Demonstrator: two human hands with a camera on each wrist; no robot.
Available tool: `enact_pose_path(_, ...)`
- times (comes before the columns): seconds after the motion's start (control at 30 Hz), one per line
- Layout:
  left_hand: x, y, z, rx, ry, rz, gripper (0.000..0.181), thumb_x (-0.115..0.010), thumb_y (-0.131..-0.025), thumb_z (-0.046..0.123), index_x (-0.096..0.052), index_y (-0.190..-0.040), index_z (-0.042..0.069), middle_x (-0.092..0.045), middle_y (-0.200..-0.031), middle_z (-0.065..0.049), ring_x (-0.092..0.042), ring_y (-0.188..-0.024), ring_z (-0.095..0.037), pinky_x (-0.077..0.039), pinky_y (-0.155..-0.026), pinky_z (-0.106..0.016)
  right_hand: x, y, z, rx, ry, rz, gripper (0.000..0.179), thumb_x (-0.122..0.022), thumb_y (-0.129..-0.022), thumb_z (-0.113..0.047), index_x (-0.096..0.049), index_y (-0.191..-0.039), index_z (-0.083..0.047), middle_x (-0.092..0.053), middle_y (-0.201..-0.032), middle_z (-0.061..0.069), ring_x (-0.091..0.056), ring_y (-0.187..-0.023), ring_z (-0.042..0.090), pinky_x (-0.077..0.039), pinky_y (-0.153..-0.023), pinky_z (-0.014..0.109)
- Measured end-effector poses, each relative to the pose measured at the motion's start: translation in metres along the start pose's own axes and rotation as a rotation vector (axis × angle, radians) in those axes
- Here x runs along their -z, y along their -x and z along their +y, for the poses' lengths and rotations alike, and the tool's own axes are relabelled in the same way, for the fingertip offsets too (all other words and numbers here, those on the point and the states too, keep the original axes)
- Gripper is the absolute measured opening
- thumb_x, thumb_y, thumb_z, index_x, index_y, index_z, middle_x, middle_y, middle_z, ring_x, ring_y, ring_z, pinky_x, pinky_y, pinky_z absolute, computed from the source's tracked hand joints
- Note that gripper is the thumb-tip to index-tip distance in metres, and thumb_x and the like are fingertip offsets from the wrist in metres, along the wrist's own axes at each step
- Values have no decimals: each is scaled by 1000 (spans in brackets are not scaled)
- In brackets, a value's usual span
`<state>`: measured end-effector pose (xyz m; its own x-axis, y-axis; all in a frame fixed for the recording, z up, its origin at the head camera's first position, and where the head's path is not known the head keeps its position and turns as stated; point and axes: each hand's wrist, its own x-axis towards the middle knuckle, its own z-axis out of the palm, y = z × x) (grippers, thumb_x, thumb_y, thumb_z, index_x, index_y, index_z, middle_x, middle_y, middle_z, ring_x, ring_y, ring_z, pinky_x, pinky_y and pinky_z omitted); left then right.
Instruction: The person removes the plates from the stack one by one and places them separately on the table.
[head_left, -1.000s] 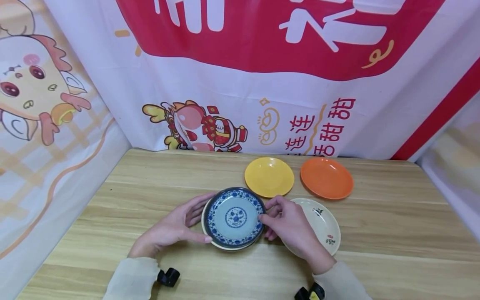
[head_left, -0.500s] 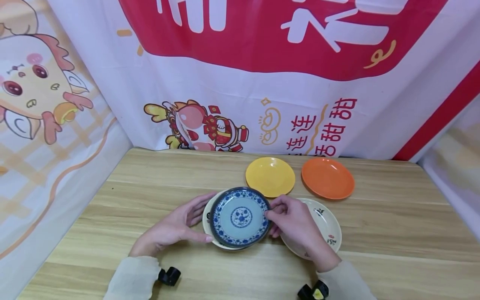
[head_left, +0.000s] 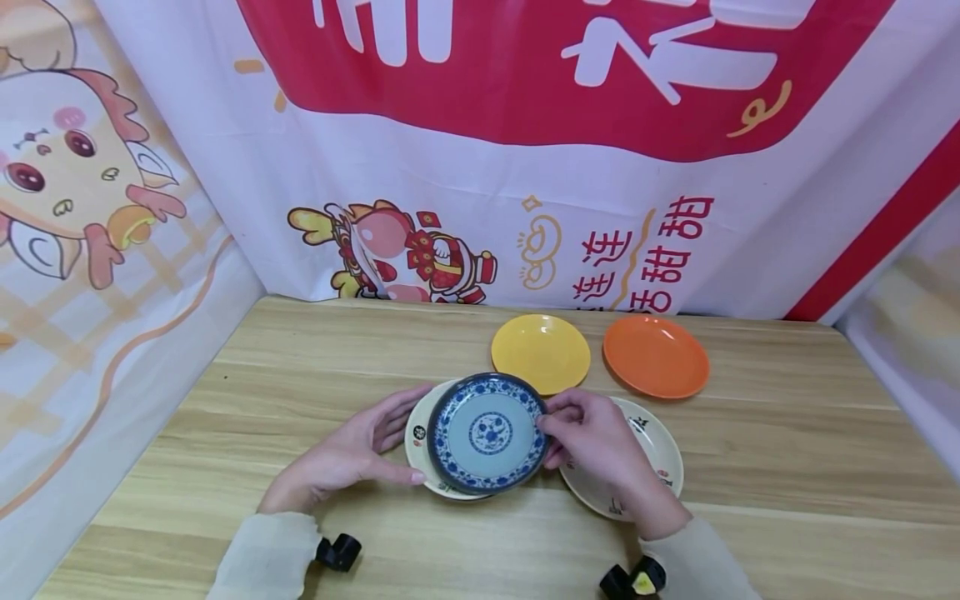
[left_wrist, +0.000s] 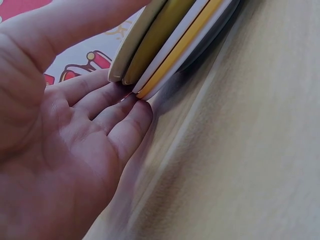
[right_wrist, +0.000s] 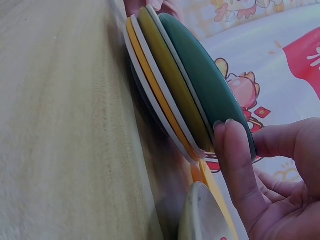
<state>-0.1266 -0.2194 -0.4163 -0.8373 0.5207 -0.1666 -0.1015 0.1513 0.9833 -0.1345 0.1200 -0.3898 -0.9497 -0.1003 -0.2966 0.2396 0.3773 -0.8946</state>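
My right hand (head_left: 596, 437) pinches the right rim of a blue-and-white patterned plate (head_left: 491, 432) between thumb and fingers. This plate overlaps a stack of plates, shifted to the right so that a cream plate (head_left: 422, 446) shows below it on the left. In the right wrist view its dark green underside (right_wrist: 205, 75) tilts away from the stack's edge. Yellow, white and olive edges (right_wrist: 167, 92) show in the stack beneath. My left hand (head_left: 352, 450) rests against the stack's left side, fingertips (left_wrist: 132, 120) touching the plate edges and thumb at the near rim.
Flat on the wooden table (head_left: 300, 358) behind the stack lie a yellow plate (head_left: 540, 354) and an orange plate (head_left: 655, 357). A cream plate with dark markings (head_left: 656, 450) lies to the right, partly under my right arm. A printed cloth (head_left: 450, 150) hangs along the back edge.
The blue-and-white plate has slid to the right with my right hand, uncovering more of the cream plate below. My left hand keeps its place at the stack.
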Motion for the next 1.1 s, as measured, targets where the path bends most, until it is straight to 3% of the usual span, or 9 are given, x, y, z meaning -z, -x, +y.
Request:
enact_pose_path(0.6,0,-1,1,15,-30,36,114,-96,-76,6,-31,-170,15,-29,-179,-8,-24,-167,-34,-37,-123,-16,4,1,-1,-13,-34,-10,24,-73,-102,-17,-69,-123,-6,-76,-103,11,-73,-73,23,-68,-70,34)
enact_pose_path(1.1,-4,-2,1,-29,-101,8,124,-98,-74,8,-23,-172,16,-26,-179,-8,-20,-168,-35,-35,-118,-7,3,0,0,-8,-32,-8,23,-73,-102,-16,-71,-123,-6,-76,-104,12,-72,-73,23,-68,-69,34)
